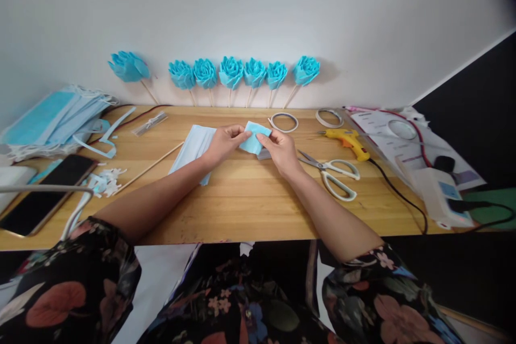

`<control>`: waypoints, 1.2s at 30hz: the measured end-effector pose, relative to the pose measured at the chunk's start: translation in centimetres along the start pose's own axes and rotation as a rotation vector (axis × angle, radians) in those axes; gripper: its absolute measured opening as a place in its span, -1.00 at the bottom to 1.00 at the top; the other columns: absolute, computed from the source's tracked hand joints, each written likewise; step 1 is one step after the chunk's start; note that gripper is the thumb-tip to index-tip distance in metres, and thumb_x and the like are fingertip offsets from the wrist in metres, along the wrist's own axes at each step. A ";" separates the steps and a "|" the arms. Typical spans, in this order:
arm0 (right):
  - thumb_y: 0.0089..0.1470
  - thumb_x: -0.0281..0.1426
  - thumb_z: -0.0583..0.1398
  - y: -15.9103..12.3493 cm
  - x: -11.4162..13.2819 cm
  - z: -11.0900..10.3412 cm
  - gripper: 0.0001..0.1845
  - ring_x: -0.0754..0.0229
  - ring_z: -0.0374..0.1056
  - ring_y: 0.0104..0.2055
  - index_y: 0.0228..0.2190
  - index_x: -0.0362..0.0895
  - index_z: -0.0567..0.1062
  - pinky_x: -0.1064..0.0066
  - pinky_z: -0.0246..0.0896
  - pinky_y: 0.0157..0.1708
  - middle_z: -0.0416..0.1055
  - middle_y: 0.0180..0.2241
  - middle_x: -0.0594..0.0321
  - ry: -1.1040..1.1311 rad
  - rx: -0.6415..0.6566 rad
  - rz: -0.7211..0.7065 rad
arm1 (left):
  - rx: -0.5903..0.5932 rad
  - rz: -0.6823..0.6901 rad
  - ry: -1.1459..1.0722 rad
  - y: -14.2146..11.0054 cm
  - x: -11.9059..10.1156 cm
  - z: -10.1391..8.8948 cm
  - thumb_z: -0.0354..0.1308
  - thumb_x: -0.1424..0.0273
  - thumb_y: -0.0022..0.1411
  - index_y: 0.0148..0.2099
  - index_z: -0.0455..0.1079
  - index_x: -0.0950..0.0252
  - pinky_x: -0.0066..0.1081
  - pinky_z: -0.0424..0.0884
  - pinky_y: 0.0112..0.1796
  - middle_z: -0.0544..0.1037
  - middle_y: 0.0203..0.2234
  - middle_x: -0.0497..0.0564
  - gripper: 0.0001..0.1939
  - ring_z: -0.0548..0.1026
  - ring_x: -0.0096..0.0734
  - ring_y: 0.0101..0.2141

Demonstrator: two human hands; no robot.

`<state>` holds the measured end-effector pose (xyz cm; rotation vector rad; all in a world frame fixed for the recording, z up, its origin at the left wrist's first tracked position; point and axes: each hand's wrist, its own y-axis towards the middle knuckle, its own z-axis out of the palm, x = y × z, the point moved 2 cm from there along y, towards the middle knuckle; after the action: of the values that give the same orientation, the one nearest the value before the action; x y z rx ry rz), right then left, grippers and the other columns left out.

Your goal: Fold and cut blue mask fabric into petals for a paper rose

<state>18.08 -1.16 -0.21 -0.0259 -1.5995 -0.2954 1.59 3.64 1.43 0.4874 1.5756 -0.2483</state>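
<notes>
A small blue piece of mask fabric (253, 138) is held just above the wooden table (242, 209) between both hands. My left hand (223, 142) pinches its left edge, fingers closed. My right hand (280, 149) pinches its right edge. Under my left hand lies a light blue face mask (192, 150), flat on the table. A thin wooden skewer (149, 167) lies to the left of it.
Several blue fabric roses on sticks (231, 72) lean against the wall. White-handled scissors (332, 172), a yellow glue gun (349, 140) and tape rings (283, 122) lie right. A stack of masks (52, 118), a phone (44, 193) and white scraps (105, 180) lie left.
</notes>
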 end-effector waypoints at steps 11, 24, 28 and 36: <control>0.02 -0.01 0.31 -0.7 1.3 0.1 -0.60 0.28 0.28 -0.41 -0.44 -0.10 0.55 0.42 0.21 -0.37 0.46 -0.46 0.31 -0.146 0.069 -0.080 | 0.104 0.062 0.130 -1.7 0.3 0.6 0.24 0.10 0.16 -0.50 0.32 0.31 -0.46 0.11 -0.47 0.30 -0.60 -0.10 -0.60 0.19 -0.56 -0.52; 0.15 -0.04 0.22 -1.0 1.6 -0.3 -0.62 0.30 0.16 -0.48 -0.45 -0.09 0.49 0.42 0.09 -0.45 0.35 -0.52 0.34 -0.254 0.016 -0.146 | 0.101 0.081 0.102 -2.1 0.5 0.9 0.23 0.10 0.20 -0.46 0.39 0.32 -0.45 0.22 -0.42 0.41 -0.56 -0.06 -0.62 0.29 -0.52 -0.50; 0.16 -0.05 0.21 -1.1 1.7 -0.2 -0.63 0.30 0.15 -0.48 -0.46 -0.09 0.49 0.42 0.08 -0.45 0.35 -0.52 0.34 -0.262 0.012 -0.160 | 0.107 0.061 0.102 -2.1 0.3 0.9 0.25 0.06 0.18 -0.45 0.40 0.33 -0.45 0.22 -0.43 0.41 -0.57 -0.06 -0.58 0.29 -0.53 -0.51; 0.10 -0.08 0.27 -1.6 2.7 0.2 -0.69 0.26 0.30 -0.41 -0.40 -0.08 0.54 0.40 0.21 -0.38 0.47 -0.45 0.30 -0.277 0.055 -0.162 | 0.061 0.078 0.030 -1.9 0.4 0.8 0.32 0.11 0.11 -0.36 0.46 0.32 -0.46 0.27 -0.40 0.49 -0.50 -0.04 -0.66 0.35 -0.51 -0.46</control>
<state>17.41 -3.06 2.14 0.1105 -1.8888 -0.3860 1.48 1.65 0.75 0.6013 1.5786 -0.2315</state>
